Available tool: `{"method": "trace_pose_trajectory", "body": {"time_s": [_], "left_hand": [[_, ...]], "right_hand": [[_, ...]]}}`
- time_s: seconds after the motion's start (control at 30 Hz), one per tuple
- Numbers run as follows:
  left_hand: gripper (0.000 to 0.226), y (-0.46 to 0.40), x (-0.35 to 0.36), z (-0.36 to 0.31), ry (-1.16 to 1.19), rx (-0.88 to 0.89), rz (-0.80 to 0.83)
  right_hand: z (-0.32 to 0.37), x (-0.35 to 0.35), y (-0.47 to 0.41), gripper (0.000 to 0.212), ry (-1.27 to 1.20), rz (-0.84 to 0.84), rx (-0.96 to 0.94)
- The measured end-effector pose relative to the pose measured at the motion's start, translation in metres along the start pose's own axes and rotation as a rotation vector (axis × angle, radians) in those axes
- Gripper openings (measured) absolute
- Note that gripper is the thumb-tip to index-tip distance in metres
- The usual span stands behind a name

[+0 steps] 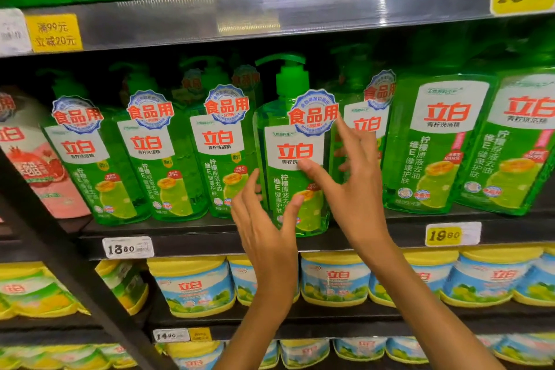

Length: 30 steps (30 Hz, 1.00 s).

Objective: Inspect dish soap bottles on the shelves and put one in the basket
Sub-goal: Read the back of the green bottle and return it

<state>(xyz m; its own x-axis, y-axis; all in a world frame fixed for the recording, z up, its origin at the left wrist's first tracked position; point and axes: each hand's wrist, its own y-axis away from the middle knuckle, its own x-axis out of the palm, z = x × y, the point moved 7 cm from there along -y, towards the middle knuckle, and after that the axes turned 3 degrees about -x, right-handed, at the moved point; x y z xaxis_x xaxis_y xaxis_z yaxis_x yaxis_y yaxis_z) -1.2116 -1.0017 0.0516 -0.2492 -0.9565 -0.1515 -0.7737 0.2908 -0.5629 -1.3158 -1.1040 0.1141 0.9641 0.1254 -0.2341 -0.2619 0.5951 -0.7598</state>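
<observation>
A green pump bottle of dish soap (295,141) stands on the middle shelf (186,242), a little forward of its row. My left hand (264,219) is at its lower left side, fingers straight, thumb lying against the front. My right hand (357,186) is at its right side. Its thumb tip touches the white label, its forefinger points up by the round sticker, and its other fingers reach behind the bottle's right edge. Neither hand has its fingers curled round the bottle. No basket is in view.
Matching green bottles (156,156) fill the row on the left, larger green bottles (435,141) the right, and a pink bottle (39,165) the far left. Yellow-and-blue refill pouches (192,285) fill the shelves below. A dark upright bar (60,255) slants across the lower left.
</observation>
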Motion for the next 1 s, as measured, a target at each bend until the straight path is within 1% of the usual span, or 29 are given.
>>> {"method": "trace_pose_trajectory", "body": {"time_s": [0.07,0.17,0.33,0.47,0.63,0.7,0.77,0.83,0.87,0.93,1.0], "left_hand": [[0.067,-0.003,0.003,-0.003,-0.032,0.003,-0.009],[0.069,-0.01,0.01,-0.004,-0.129,-0.01,-0.023],[0.077,-0.011,0.019,-0.011,-0.373,0.068,-0.023],[0.079,-0.016,0.018,-0.012,-0.392,0.094,-0.026],[0.075,-0.018,0.021,-0.017,-0.469,0.108,-0.011],[0.075,-0.015,0.018,-0.019,-0.451,0.117,-0.019],[0.071,-0.012,0.016,-0.027,-0.404,0.186,-0.024],[0.06,-0.008,0.022,-0.043,-0.311,0.309,0.014],[0.055,-0.006,0.029,-0.051,-0.267,0.36,0.063],[0.05,0.0,0.049,-0.066,-0.212,0.399,0.193],[0.056,0.007,0.068,-0.073,-0.176,0.372,0.298]], "right_hand": [[-0.001,0.004,-0.006,0.077,-0.018,0.021,0.028],[0.0,0.009,-0.012,0.073,0.07,0.045,0.028],[0.004,0.015,-0.011,0.07,0.207,0.023,-0.057],[0.006,0.016,-0.01,0.068,0.322,-0.044,-0.097],[0.007,0.021,-0.014,0.067,0.328,-0.015,-0.095],[0.01,0.005,-0.018,0.055,0.249,-0.073,-0.12],[0.017,-0.026,-0.027,0.042,0.233,-0.227,-0.173],[0.021,-0.055,-0.047,0.042,0.33,-0.335,-0.212],[0.022,-0.063,-0.061,0.046,0.436,-0.331,-0.226],[0.019,-0.062,-0.088,0.059,0.714,-0.212,-0.192],[0.014,-0.047,-0.104,0.074,0.889,-0.05,-0.143]]}}
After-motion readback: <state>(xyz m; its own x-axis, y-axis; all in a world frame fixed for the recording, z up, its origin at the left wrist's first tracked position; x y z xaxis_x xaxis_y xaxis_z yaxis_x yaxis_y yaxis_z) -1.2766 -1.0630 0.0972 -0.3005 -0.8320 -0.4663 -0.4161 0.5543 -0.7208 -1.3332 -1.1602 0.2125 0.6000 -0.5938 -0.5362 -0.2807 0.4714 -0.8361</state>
